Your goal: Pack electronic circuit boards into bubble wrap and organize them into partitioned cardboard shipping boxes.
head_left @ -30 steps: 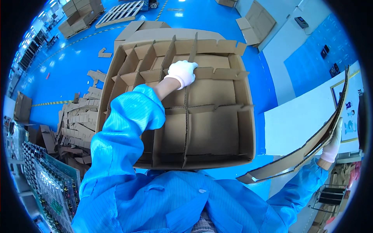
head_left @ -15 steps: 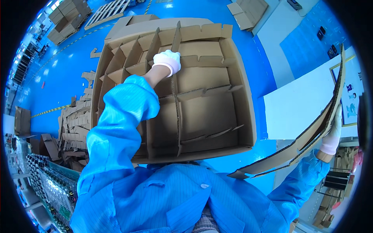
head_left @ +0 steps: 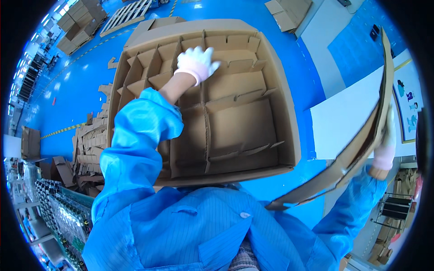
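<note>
A large open cardboard box (head_left: 285,108) stands in front of me, with slotted cardboard dividers (head_left: 247,96) crossing inside it and forming compartments. My left hand (head_left: 196,65), in a white glove with a pinkish cuff, is over the far middle of the box, just above a lengthwise divider. Its fingers are spread and nothing is in them; whether they touch the cardboard I cannot tell. Off to the right, my gloved right hand (head_left: 385,147) grips long, curved cardboard strips (head_left: 357,151), which reach down toward my waist. The strips partly hide its fingers.
Cardboard scraps (head_left: 89,147) lie heaped on the blue floor left of the box. Circuit boards (head_left: 63,214) stand in a rack at lower left. Farther off are a wooden pallet (head_left: 126,17) and stacked cartons (head_left: 81,25). A white board (head_left: 343,115) is beyond the held strips.
My left hand has opened from a closed grip on the divider, its fingers now spread. The strips in my right hand have shifted slightly left and tilted more upright.
</note>
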`<state>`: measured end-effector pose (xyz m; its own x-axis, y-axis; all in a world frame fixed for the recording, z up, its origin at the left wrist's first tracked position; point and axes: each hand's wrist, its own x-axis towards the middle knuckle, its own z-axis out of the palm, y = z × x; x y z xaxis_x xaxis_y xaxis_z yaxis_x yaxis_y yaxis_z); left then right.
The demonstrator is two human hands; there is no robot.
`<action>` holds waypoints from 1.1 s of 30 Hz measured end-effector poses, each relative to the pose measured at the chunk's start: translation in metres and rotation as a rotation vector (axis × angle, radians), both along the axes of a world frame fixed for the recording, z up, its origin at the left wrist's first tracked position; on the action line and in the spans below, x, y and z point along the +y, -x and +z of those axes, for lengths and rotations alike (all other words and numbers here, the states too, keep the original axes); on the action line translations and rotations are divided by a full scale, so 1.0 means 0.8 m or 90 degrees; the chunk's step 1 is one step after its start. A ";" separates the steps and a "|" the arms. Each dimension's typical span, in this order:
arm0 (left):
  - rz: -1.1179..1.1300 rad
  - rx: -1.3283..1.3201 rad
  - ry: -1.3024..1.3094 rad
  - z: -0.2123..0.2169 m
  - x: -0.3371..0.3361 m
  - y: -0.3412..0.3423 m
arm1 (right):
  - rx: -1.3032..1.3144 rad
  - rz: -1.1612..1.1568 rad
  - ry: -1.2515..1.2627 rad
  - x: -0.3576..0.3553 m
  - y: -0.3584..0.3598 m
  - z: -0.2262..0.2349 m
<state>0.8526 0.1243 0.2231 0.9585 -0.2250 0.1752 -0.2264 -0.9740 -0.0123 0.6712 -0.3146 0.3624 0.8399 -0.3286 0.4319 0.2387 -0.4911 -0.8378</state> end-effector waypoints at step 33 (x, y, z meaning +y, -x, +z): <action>0.103 0.316 1.458 -0.096 0.207 0.173 | 0.450 0.695 -0.489 0.412 -0.073 -0.185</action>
